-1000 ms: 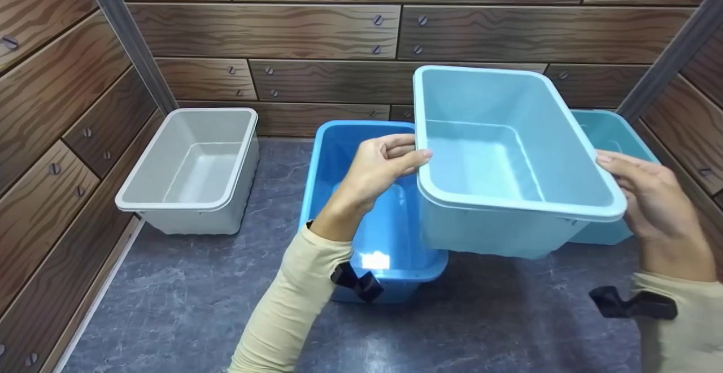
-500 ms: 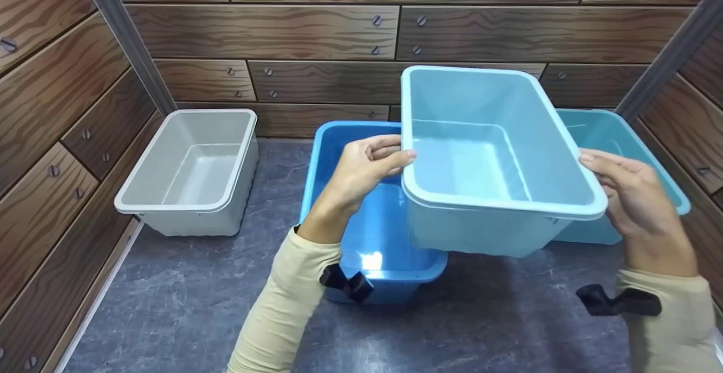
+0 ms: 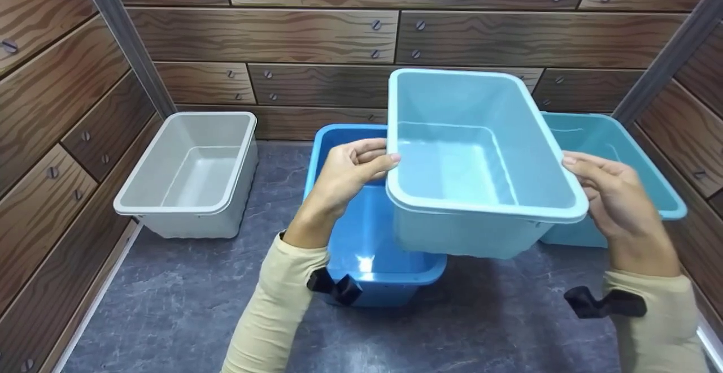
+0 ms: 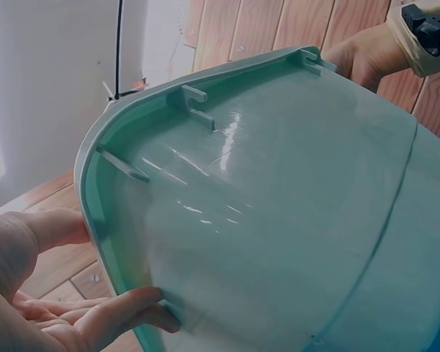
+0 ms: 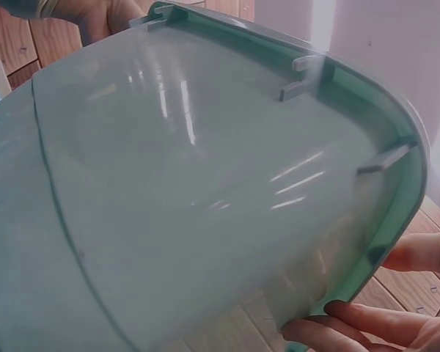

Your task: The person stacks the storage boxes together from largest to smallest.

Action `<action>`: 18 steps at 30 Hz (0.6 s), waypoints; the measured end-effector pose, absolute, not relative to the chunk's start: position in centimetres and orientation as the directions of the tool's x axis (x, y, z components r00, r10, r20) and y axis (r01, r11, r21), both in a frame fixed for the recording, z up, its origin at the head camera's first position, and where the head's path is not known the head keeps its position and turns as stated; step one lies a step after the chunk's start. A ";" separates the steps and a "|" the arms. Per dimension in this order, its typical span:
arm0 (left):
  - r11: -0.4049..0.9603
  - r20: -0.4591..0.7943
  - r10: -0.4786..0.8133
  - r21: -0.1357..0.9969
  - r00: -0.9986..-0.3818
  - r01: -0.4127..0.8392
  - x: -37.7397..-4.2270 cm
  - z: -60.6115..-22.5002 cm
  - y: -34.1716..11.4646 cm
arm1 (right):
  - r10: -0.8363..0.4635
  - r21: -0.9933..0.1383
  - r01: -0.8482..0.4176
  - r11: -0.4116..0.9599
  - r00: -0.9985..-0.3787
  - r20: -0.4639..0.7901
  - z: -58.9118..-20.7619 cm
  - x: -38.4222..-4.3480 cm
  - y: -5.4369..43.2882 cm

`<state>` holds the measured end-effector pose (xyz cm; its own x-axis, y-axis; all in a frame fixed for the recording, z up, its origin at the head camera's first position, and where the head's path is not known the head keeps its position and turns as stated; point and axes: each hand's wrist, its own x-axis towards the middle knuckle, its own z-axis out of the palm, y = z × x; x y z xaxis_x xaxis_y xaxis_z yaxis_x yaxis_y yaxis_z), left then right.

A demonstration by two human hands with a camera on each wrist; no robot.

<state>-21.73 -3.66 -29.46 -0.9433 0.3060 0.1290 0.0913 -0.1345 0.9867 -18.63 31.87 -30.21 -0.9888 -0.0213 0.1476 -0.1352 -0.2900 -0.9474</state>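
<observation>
A light blue plastic storage bin hangs in the air in the head view, its hollow facing up toward me and nothing inside. My left hand pinches its left rim, thumb on top and fingers beneath. On the opposite rim my right hand grips in the same way. Both wrist views show the bin's outer wall and the underside of its rim, with fingers tucked below the lip. A deeper blue bin stands on the surface behind and below, partly covered by the held one.
At the left stands a grey bin beside the wood-patterned wall. A teal bin sits at the back right, partly hidden by the held bin and my right hand. The dark, marbled surface runs under them, enclosed by wood-patterned panels.
Both hands have carried the light blue bin a little to the left, showing more of the teal bin. The grip on both rims is the same.
</observation>
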 end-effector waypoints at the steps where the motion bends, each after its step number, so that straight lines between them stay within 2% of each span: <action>1: -0.135 0.129 0.305 0.987 -0.944 0.092 -21.7 -29.5 -3.8 | -0.021 -0.949 -0.139 -0.284 -0.988 0.151 -30.2 -18.6 31.7; 9: -0.134 0.145 0.270 0.985 -0.952 0.112 -21.7 -29.3 -4.6 | -0.017 -0.952 -0.153 -0.264 -0.986 0.163 -30.1 -18.9 30.6; 18: -0.127 0.146 0.288 0.985 -0.946 0.114 -21.5 -29.3 -5.1 | -0.013 -0.958 -0.152 -0.244 -0.987 0.160 -30.2 -19.0 30.0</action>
